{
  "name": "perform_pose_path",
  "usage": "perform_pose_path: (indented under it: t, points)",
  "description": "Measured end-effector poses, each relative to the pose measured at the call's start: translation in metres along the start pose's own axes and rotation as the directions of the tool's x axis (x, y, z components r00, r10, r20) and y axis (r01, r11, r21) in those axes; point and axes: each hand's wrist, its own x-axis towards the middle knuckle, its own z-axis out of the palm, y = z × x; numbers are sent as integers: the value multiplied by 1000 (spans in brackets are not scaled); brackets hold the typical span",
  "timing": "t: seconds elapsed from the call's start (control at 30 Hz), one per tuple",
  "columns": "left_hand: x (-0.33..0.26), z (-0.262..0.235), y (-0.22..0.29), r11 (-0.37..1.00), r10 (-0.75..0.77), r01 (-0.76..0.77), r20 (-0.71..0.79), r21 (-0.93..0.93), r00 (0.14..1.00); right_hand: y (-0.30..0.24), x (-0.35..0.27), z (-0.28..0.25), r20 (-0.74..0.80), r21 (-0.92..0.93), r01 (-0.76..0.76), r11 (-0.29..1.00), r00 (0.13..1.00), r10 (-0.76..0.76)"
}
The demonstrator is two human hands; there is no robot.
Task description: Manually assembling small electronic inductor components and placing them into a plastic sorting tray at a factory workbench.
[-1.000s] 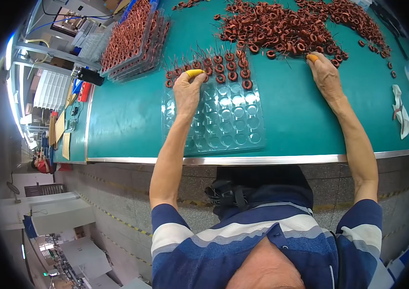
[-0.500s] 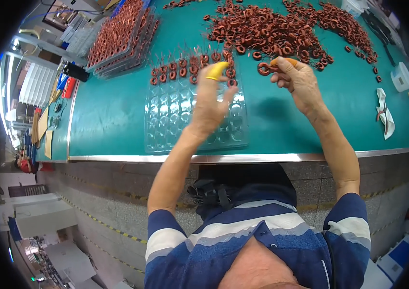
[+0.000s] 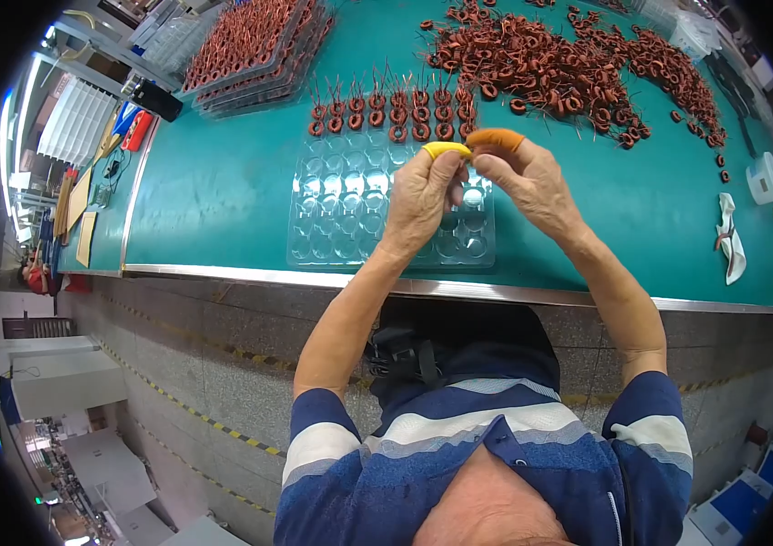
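Note:
Above the right side of a clear plastic tray (image 3: 301,238), my two hands meet fingertip to fingertip. My left hand (image 3: 418,198), a yellow cot on one finger, is closed in a pinch. Against it presses my right hand (image 3: 532,187), also pinched, with an orange finger cot. Between them is the copper-wound ring coil that the right hand held a moment ago; the fingers hide nearly all of it. Several ring coils (image 3: 376,118) with upright wire leads fill the tray's far rows, while its nearer round pockets hold none.
A large heap of loose coils (image 3: 541,68) covers the back of the green table (image 3: 213,209). Stacked full trays (image 3: 250,55) stand at the far left. On the right are a white tub (image 3: 765,178) and a white cloth (image 3: 729,241). A metal strip edges the table's front.
My right hand has moved left with its coil, and my left hand has come from the tray's coil rows to meet it. Left fingers have closed. The whole view has shifted slightly.

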Motion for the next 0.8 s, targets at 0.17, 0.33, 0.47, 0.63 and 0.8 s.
perform_pose_path:
  t: [0.17,0.33,0.47,0.63,0.8]
  points:
    - [-8,1,-1,991,-40,52,93,-126,995,3,5,4,-75,-37,-78,996,994,75]
    - [-20,3,3,998,46,-49,60,47,997,7,3,9,-39,138,-114,984,992,120]
    - [-28,8,6,989,127,-127,0,80,992,7,2,9,70,174,-131,976,990,121]
    - [-31,12,8,946,195,-172,-59,276,979,8,0,5,-4,-241,130,962,991,-135]
    - [-23,17,3,811,389,-271,-132,518,912,-3,-4,18,195,-805,553,216,590,-783]
